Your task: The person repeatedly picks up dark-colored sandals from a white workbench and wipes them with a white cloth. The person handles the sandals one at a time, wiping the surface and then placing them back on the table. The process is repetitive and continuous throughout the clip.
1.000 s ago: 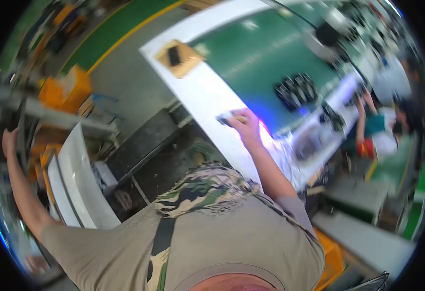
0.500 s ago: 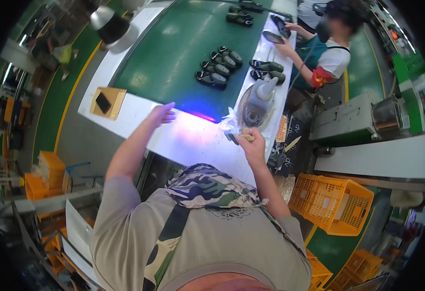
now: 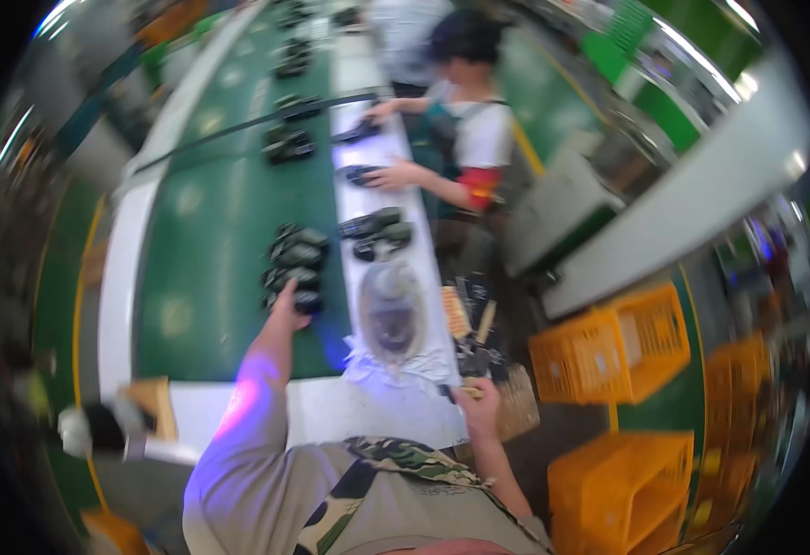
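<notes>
On the green conveyor belt (image 3: 202, 305), several dark green and black sandals (image 3: 301, 250) stand in a row. My left hand (image 3: 287, 307) reaches to the nearest sandal (image 3: 306, 302), thumb and forefinger on either side of its end. Blur hides whether the fingers grip it. My right hand (image 3: 482, 409), at the right end of the white ledge (image 3: 322, 412), is closed round a small brush (image 3: 472, 393) with a pale wooden handle and a dark head. A translucent bottle (image 3: 392, 287) stands in an oval tray (image 3: 394, 354) ahead of that hand.
Two sandals (image 3: 382, 231) lie on the white side strip (image 3: 423, 319). Beyond them a co-worker (image 3: 479, 125) handles more footwear. Orange crates (image 3: 599, 347) stand at the right. A tan board (image 3: 153, 405) lies at the ledge's left end. Crumpled white sheeting (image 3: 368, 370) lies around the tray.
My view has swung to the right along the conveyor. My left hand has gone from above the white ledge to the nearest sandal. The brush stays in my right hand, now at the ledge's right end.
</notes>
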A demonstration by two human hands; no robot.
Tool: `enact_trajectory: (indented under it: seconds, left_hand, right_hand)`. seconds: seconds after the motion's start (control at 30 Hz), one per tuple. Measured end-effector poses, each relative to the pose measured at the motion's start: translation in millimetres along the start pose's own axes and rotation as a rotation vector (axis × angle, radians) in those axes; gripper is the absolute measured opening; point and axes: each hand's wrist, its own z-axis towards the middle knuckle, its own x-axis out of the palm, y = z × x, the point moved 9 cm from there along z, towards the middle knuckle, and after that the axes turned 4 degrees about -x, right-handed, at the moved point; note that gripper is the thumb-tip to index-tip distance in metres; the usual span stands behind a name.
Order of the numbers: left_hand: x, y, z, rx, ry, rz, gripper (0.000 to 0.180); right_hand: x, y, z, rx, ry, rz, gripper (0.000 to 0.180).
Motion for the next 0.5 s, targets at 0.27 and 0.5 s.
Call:
enact_trajectory:
  seconds: [0.27,0.5]
  left_hand:
    - [-8,11,-16,0.052,0.219,-0.115,0.039]
    - [-3,11,-153,0.269,0.787,-0.159,0.055]
  right_hand:
    - [58,15,12,-0.022,0.082,-0.044,0.021]
    - [103,66,19,-0.085,0.234,-0.001,0.018]
